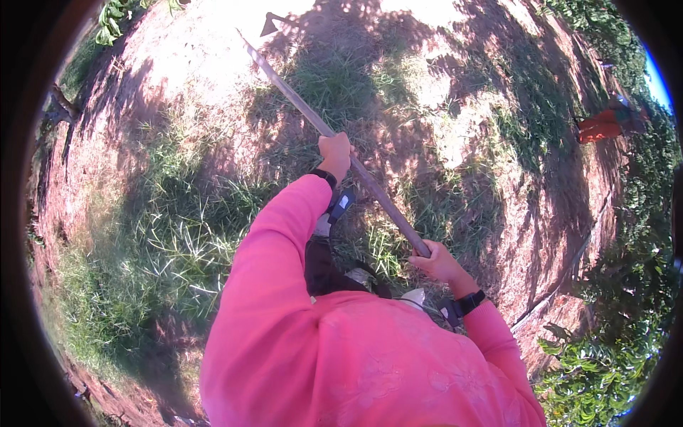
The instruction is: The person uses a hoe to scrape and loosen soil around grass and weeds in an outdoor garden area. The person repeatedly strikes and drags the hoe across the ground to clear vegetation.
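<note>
A long wooden tool handle [384, 200] slants across the view from upper left to lower right. My left hand [336, 152] is wrapped around its middle, and my right hand [437, 261] grips its near end. The far end thins out into bright glare. Beside it shows a dark triangular shape [269, 25], like a hoe blade or its shadow; I cannot tell which. Below the handle is grass [341, 80] in patches, mixed with dry brown litter. My feet are mostly hidden by the pink sleeve and shirt.
A person [608, 125] in orange and dark clothing is at the far right, near leafy trees [629, 299]. A thin pale line, perhaps a hose or pipe [555, 293], runs along the ground there. Taller grass [176, 256] grows at my left, and a branch [64, 104] juts in at the left rim.
</note>
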The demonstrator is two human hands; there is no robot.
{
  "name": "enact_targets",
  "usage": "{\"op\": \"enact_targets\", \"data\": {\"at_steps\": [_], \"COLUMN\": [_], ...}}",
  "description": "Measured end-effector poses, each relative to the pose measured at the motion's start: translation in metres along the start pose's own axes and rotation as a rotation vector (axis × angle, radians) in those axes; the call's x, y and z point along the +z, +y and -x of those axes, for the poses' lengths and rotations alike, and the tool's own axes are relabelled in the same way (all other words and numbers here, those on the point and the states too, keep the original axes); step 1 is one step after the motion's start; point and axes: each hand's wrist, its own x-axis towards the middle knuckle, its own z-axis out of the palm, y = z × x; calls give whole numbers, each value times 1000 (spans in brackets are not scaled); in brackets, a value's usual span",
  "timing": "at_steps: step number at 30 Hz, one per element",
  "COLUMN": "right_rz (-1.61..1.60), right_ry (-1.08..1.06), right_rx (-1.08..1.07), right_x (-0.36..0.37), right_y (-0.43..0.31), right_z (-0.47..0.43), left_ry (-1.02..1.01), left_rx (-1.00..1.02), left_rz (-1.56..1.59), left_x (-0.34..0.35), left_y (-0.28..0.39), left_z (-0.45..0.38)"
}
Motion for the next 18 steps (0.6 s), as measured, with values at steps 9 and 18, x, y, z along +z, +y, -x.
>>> {"op": "enact_targets", "data": {"at_steps": [9,18], "right_rz": [-100,-30], "right_ry": [-11,168], "right_rx": [332,412], "right_x": [-22,-43], "right_y": [23,56], "right_z": [77,201], "left_ry": [-294,-140], "left_rx": [-272,-722], "left_rz": [-90,-74], "left_x": [-14,22], "left_y": [-175,-201], "left_z": [27,165]}}
